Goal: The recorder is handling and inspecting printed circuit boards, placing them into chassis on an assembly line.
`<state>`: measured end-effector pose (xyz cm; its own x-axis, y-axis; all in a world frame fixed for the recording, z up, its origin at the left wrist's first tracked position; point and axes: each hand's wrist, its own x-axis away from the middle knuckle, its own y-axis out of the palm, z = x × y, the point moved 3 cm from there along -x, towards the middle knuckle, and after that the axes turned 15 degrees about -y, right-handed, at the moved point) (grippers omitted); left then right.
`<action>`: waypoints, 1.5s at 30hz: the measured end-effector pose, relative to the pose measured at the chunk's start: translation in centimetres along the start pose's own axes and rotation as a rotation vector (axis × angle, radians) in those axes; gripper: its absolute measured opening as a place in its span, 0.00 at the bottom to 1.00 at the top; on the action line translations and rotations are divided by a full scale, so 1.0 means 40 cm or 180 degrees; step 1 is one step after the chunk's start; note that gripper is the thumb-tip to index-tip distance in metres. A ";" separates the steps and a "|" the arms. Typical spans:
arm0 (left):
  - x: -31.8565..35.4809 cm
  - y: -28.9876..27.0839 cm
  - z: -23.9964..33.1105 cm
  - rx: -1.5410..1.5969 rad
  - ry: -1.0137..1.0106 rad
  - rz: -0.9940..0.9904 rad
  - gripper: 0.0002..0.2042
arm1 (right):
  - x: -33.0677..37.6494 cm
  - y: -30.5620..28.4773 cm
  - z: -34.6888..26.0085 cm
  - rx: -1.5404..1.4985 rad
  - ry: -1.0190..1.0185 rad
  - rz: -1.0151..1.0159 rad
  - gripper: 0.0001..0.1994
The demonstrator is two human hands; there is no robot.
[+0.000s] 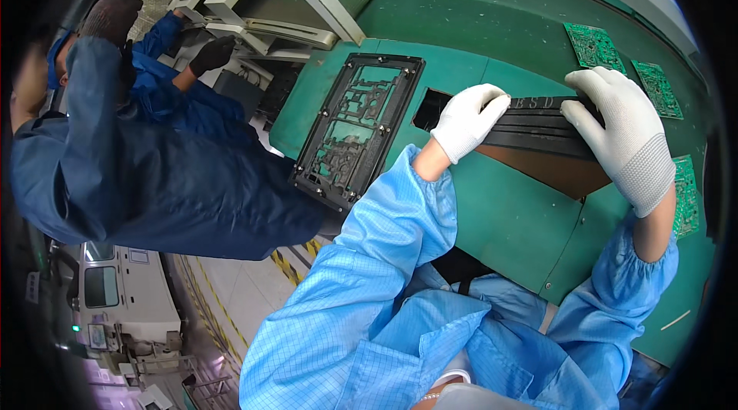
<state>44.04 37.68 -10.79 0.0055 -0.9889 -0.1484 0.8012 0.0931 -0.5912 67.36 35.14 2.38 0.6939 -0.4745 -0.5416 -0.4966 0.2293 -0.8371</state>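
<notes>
Both my hands wear white knit gloves and light blue sleeves. My left hand grips the left end of a stack of flat black plates that sits in a cut-out of the green worktop. My right hand holds the right end of the same stack, fingers curled over its far edge. A brown surface shows in the cut-out below the plates.
A black perforated fixture frame lies on the green top to the left of my hands. Green circuit boards lie at the far right, one more by my right wrist. A person in dark blue with dark gloves works at the left.
</notes>
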 end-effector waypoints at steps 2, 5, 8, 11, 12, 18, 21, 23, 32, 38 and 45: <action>-0.002 0.003 -0.002 -0.0003 0.0016 0.0023 0.17 | 0.003 0.000 0.003 0.0010 0.0036 -0.0033 0.13; -0.007 0.006 -0.006 0.0035 0.0005 0.0018 0.17 | 0.004 0.000 0.003 0.0035 0.0088 -0.0096 0.14; -0.009 0.007 -0.007 0.0090 0.0001 0.0023 0.17 | 0.000 0.002 0.007 0.0034 0.0098 -0.0120 0.14; -0.009 0.005 -0.003 0.0109 -0.0024 -0.0008 0.17 | 0.000 -0.002 0.007 0.0016 0.0097 -0.0114 0.14; -0.010 0.004 -0.002 0.0098 -0.0073 -0.0053 0.17 | -0.001 -0.003 0.005 0.0008 0.0085 -0.0096 0.14; -0.009 0.006 -0.003 0.0137 -0.0045 -0.0019 0.17 | -0.006 -0.013 0.000 0.0017 0.0140 -0.0172 0.14; -0.007 0.000 0.007 0.0082 -0.0011 -0.0009 0.17 | -0.008 -0.019 0.002 -0.0002 0.0123 -0.0182 0.14; -0.008 0.001 0.007 0.0132 0.0027 -0.0015 0.17 | -0.005 -0.015 0.005 0.0026 0.0121 -0.0170 0.14; -0.012 0.000 -0.008 0.0046 0.0004 -0.0012 0.17 | 0.003 0.007 0.029 0.0055 0.0013 -0.0165 0.15; -0.011 0.007 -0.009 0.0069 -0.0062 -0.0038 0.17 | 0.007 0.004 0.030 0.0011 0.0014 -0.0218 0.15; -0.009 0.006 -0.010 0.0060 -0.0050 -0.0021 0.17 | 0.007 0.005 0.031 0.0032 0.0022 -0.0290 0.15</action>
<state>43.98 38.11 -11.20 0.0094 -0.9912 -0.1319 0.8124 0.0845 -0.5769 68.10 36.11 1.99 0.7324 -0.4995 -0.4626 -0.4262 0.1936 -0.8837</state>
